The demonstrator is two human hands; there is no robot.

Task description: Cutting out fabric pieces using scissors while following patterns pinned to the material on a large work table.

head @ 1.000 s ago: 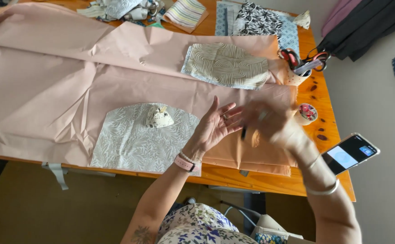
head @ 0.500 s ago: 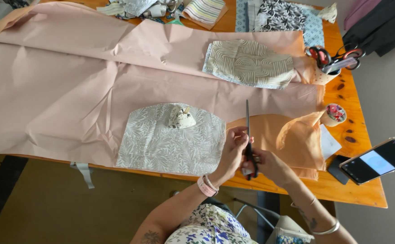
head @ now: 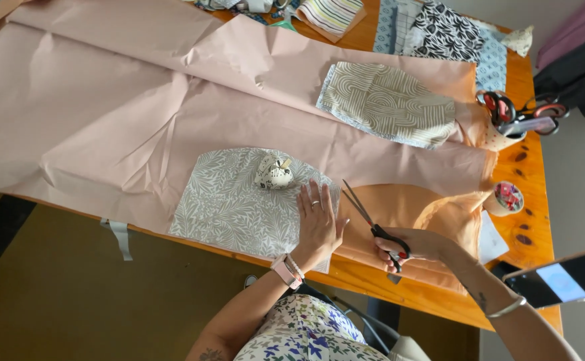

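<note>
Our left hand lies spread flat on the leaf-print piece. Our right hand, at its 3 o'clock, grips open scissors. A weight sits at 11; a pincushion lies beyond the blades.

Left hand: ring on one finger; pink watch strap and thin bracelet at wrist. Right hand: silver bangle on forearm, small dark mark above it, possibly a tattoo. Garment: white, floral print, bare-armed.
</note>
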